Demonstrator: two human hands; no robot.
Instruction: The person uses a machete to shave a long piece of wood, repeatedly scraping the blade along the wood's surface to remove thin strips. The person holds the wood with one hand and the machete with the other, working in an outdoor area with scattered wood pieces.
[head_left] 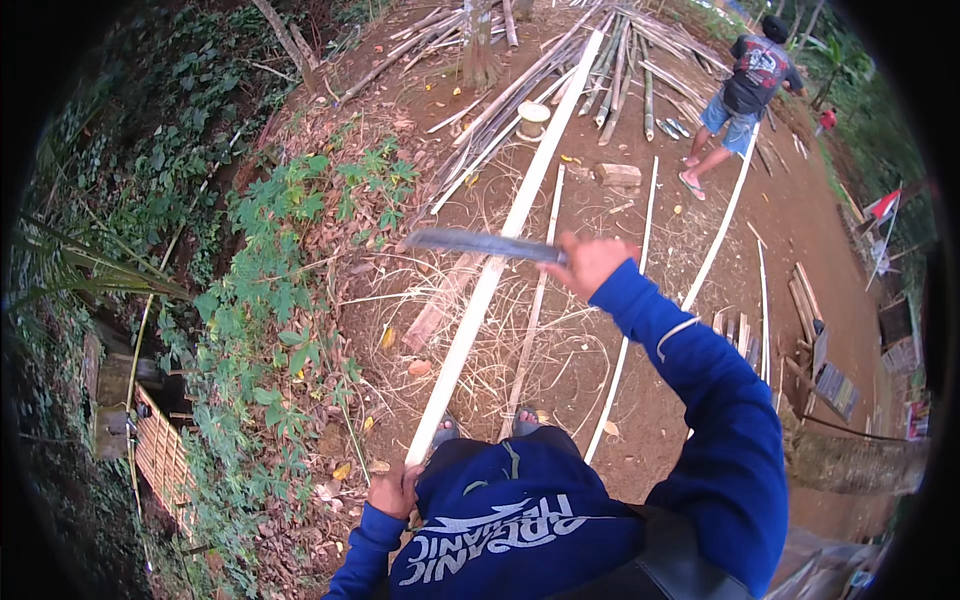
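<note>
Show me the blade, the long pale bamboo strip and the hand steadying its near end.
blade (480, 243): head view, middle of the flat.
long pale bamboo strip (500, 260): head view, mid-length of its face.
left hand (395, 490): head view, back of the hand.

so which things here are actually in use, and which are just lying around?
In use:
- long pale bamboo strip, near end held by left hand
- machete, raised in right hand

Lying about:
- thinner strips on the ground
- bamboo pole pile
- wooden block
- offcuts at right
- another person standing farther off
</note>
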